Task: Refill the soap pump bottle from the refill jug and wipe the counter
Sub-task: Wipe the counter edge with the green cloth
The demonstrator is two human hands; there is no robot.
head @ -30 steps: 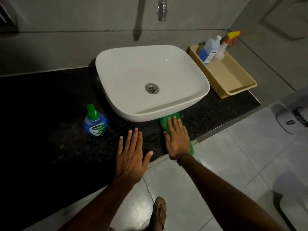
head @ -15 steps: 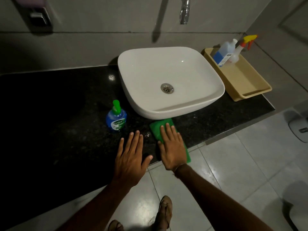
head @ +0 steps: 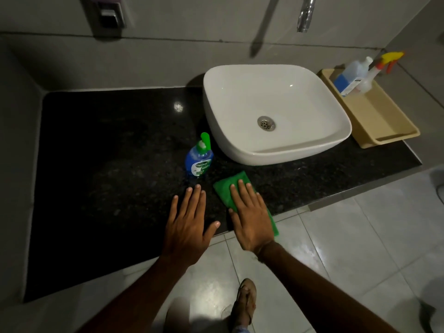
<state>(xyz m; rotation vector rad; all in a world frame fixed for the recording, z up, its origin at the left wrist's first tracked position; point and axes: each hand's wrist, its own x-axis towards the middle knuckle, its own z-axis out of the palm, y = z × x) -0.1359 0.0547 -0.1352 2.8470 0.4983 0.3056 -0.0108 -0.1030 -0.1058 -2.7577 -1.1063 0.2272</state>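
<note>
A blue soap pump bottle [head: 199,160] with a green pump stands on the black granite counter [head: 108,164], just left of the white basin [head: 276,111]. A green cloth [head: 228,186] lies flat on the counter's front edge. My right hand [head: 249,216] presses flat on the cloth, fingers together and extended. Beside it to the left, my left hand [head: 189,224] rests flat on the counter with its fingers spread, holding nothing, just below the bottle. The refill jug [head: 349,76], translucent with blue liquid, stands in the beige tray [head: 384,126] at the right.
A spray bottle [head: 374,70] with a yellow and orange trigger leans next to the jug in the tray. A chrome tap [head: 305,14] hangs above the basin. A wall dispenser [head: 109,14] sits at upper left. My sandalled foot [head: 243,306] stands on the tiled floor.
My right hand has slid the green cloth leftward along the counter's front edge, out from under the basin's rim. The view has swung left. The left hand has stayed flat beside it.
</note>
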